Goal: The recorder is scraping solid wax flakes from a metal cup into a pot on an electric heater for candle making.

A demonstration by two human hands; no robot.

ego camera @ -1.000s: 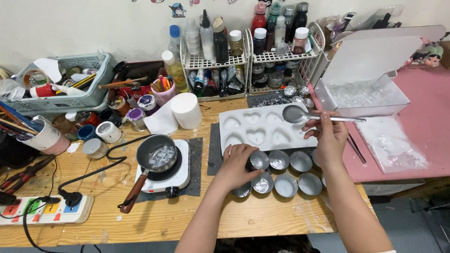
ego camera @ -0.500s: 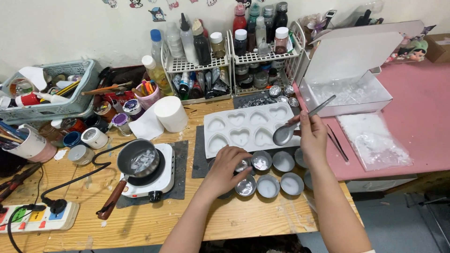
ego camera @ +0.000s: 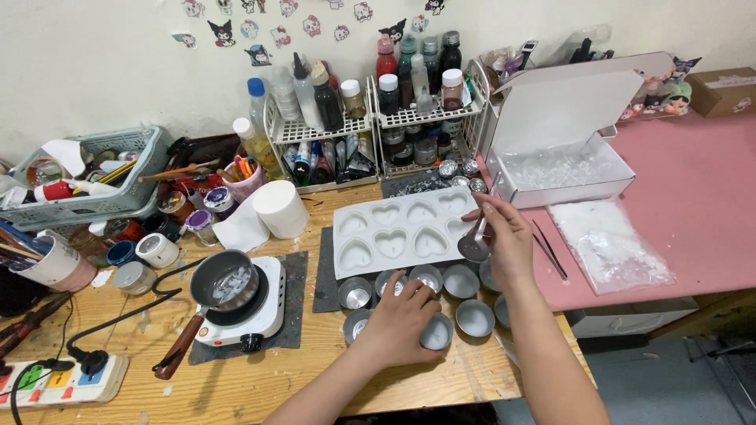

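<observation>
My right hand (ego camera: 504, 240) grips a metal spoon (ego camera: 475, 245), its bowl tipped down just over the row of small round metal tins (ego camera: 461, 280) by the front of the white heart-shaped mould tray (ego camera: 398, 228). My left hand (ego camera: 400, 318) rests on tins in the near row, fingers curled over one tin (ego camera: 435, 332); whether it grips that tin is unclear. Some tins hold pale wax, others look shiny inside.
A small pan of wax flakes (ego camera: 224, 282) sits on a white hotplate (ego camera: 244, 313) at left. An open white box (ego camera: 563, 169) and a bag of flakes (ego camera: 608, 244) lie on the pink surface at right. Bottle racks (ego camera: 370, 118), a basket (ego camera: 87, 177) and a power strip (ego camera: 55, 382) crowd the wooden table.
My right hand brought the spoon down from above the mould to the tins and tipped it. My left hand shifted from the far row of tins to the near row.
</observation>
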